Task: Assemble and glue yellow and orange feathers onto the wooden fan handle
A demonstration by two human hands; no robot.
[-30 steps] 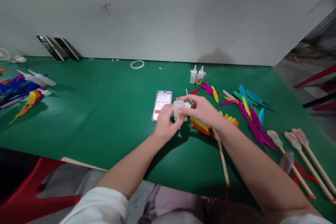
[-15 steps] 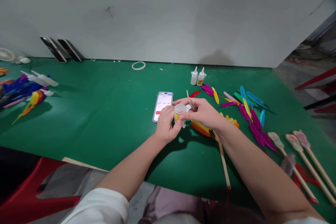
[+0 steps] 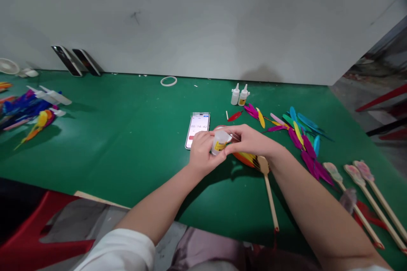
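Head view, one station at a green felt-covered table [image 3: 127,135]. Left hand [image 3: 202,153]: fingers curled round a small translucent plastic bottle with a yellow label [image 3: 220,142], held tilted just above the felt at mid-table. Right hand [image 3: 254,142]: fingertips pinched on the same bottle's upper end, so both hands grasp it. White smartphone with a lit timer screen [image 3: 198,129]: flat, just left of the hands, its near corner hidden by the left hand. Orange and yellow feather fan on a wooden stick [image 3: 269,190]: head under the right hand, stick running toward the near table edge. Two small white dropper bottles [image 3: 239,95]: upright, behind the hands, near the wall. Loose magenta, blue, yellow and green feathers [image 3: 299,133]: scattered right of the hands. Three wooden paddle sticks [image 3: 365,190]: at the right edge. White ring [image 3: 168,81]: by the back edge. Pile of mixed coloured feathers [image 3: 22,110]: far left. Bare felt lies between that pile and the smartphone, and along the near edge left of the left forearm.
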